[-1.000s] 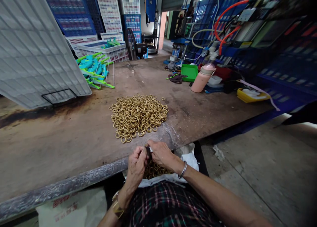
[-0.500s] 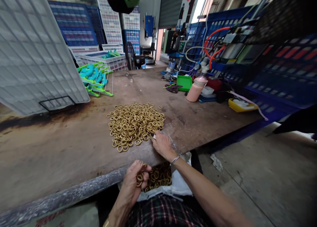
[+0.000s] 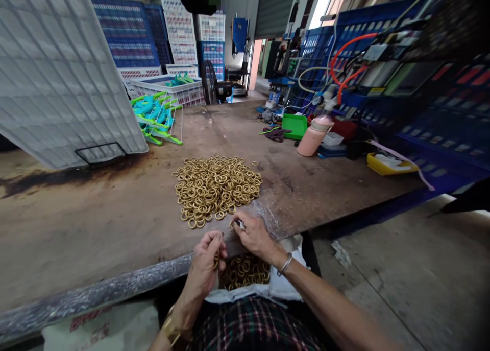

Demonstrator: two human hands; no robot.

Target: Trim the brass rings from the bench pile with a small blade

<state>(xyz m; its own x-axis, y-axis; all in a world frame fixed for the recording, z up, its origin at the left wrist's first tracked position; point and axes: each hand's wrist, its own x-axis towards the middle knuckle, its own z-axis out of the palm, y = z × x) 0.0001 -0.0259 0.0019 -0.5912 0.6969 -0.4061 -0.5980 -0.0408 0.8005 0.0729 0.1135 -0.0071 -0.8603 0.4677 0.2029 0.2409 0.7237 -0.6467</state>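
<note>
A heap of brass-coloured rings lies on the table just beyond my hands. My left hand is closed around some brass rings at the table's front edge. To its right, my right hand pinches one ring between thumb and fingertips, close in front of the heap. Something small, dark and white shows at its fingers, too small to name. Under both hands, an open white sack in my lap holds more rings.
A white plastic crate stands tilted at left, beside green and turquoise hangers. Toward the right are a pink bottle, a green tray and a yellow tray. The table's wrapped front edge runs before me.
My right hand has drawn back from the heap toward my left hand, with a ring now at its fingertips. The left hand has risen slightly and turned. The whole view has shifted a little.
</note>
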